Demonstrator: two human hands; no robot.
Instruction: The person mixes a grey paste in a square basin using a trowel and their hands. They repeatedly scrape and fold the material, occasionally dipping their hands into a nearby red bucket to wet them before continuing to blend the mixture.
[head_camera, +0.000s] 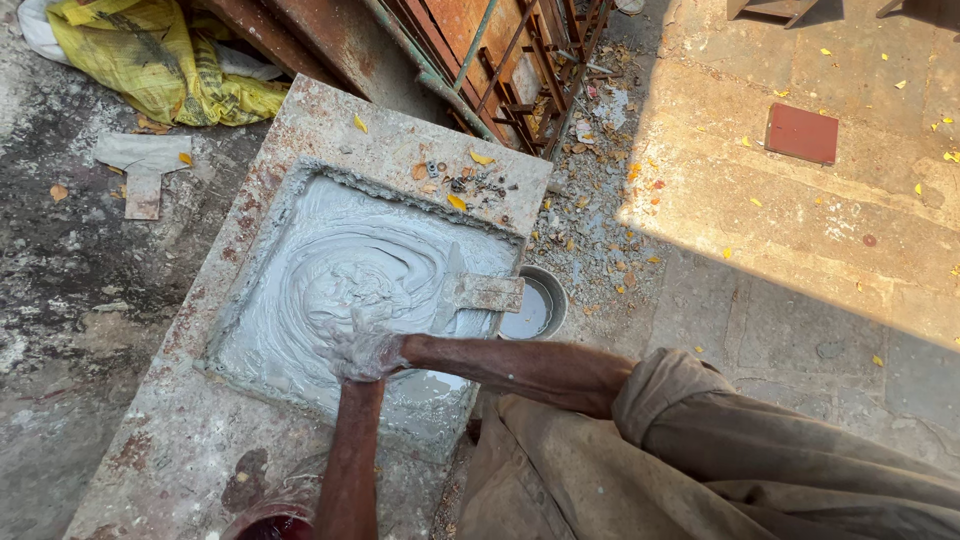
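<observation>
The grey cement (340, 270) looks smooth, lumps left; both hands (362, 352) are coated, fingers' grip unclear.

a crumpled yellow sack (160, 62) lies at the top left beside a pale t-shaped scrap (142, 165) on the dark ground. rusty metal frames (500, 60) lean at the top centre, with litter and yellow leaves (590, 170) strewn below them. a red square tile (801, 133) rests on the sunlit paving (800, 220). a small round bowl of grey water (535, 305) sits by the slab's edge.
</observation>
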